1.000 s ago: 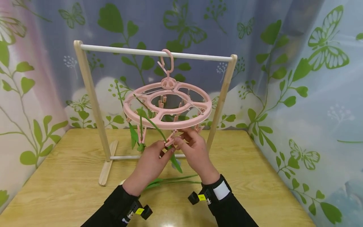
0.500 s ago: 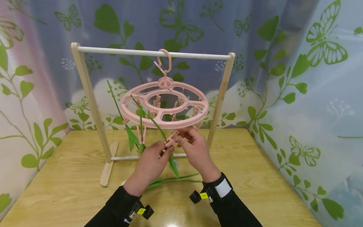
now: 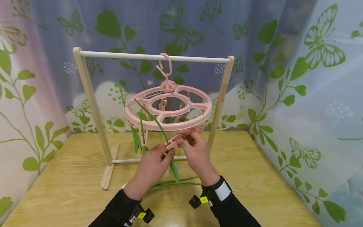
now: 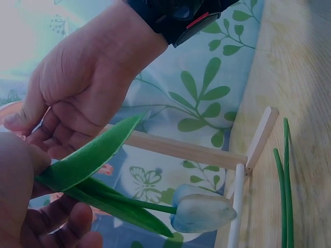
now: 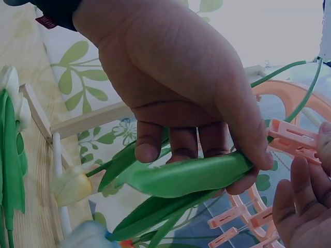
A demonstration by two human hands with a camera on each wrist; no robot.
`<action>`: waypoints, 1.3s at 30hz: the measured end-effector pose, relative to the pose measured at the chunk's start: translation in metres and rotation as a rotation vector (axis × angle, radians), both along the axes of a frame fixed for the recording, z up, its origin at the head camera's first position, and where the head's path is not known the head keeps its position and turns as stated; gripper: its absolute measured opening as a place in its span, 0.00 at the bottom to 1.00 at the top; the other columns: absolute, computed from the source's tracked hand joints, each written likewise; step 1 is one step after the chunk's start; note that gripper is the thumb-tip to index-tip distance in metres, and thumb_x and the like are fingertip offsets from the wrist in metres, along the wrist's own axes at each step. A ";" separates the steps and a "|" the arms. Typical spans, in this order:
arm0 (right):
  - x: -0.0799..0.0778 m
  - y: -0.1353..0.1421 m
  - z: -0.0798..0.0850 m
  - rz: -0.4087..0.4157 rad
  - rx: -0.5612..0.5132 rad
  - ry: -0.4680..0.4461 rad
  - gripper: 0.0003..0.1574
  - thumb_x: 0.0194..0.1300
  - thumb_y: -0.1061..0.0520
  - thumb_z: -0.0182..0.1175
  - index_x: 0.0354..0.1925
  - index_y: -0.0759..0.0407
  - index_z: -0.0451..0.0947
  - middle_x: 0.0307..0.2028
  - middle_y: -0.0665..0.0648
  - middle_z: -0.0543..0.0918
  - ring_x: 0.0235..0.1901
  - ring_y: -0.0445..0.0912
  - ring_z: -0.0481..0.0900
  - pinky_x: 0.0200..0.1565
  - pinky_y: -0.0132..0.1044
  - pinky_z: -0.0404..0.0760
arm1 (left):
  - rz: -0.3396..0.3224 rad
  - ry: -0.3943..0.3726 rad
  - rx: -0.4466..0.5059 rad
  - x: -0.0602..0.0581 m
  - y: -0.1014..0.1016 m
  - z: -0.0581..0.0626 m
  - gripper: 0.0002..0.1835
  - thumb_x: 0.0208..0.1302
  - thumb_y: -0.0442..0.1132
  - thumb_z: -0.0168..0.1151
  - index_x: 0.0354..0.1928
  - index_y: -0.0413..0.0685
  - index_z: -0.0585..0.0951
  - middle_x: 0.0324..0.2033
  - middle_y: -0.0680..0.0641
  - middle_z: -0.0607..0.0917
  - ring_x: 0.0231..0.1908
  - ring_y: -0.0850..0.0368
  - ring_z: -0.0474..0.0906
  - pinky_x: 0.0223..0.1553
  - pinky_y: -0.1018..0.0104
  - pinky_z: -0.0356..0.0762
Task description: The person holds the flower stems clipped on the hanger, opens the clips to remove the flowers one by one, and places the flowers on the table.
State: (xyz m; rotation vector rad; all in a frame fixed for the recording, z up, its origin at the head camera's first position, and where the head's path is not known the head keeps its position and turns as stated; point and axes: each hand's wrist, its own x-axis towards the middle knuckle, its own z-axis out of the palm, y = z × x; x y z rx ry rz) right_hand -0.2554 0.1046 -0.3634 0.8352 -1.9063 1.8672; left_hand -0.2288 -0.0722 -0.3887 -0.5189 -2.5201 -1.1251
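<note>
A curtain (image 3: 133, 28) printed with green leaves and butterflies hangs behind and beside one wood-grain table (image 3: 249, 179). On it stands one rack with two wooden posts (image 3: 92, 107) and two white bars, upper (image 3: 198, 59) and lower (image 3: 124, 161). From the upper bar hangs one pink hanger (image 3: 170, 127) by its hook, with two rings and many small clips, too overlapped to count surely.

At least three green stems stand at the hanger's left and front. One belongs to a blue-white tulip (image 4: 204, 209), below the front rim, blossom downward; beyond it in the right wrist view hangs a pale yellow tulip (image 5: 71, 187). At least two loose stems (image 4: 287, 196) lie on the table, near white blossoms (image 5: 10, 85).

The left hand (image 3: 151, 165) has its fingers curled about the blue-white tulip's stem and leaf. The right hand (image 3: 195, 154) pinches one pink clip (image 3: 173, 142) beside that stem; whether the clip bites on it cannot be told.

Each black sleeve (image 3: 109, 211) carries a wrist camera with one yellow label (image 3: 203, 200); the print is too small to read.
</note>
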 end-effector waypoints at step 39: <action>0.004 0.005 0.005 -0.039 -0.071 0.066 0.15 0.75 0.60 0.58 0.54 0.70 0.76 0.45 0.54 0.82 0.43 0.42 0.84 0.47 0.34 0.84 | -0.055 -0.177 -0.691 0.026 -0.057 0.048 0.08 0.72 0.45 0.68 0.32 0.59 0.83 0.22 0.58 0.76 0.23 0.62 0.71 0.29 0.62 0.68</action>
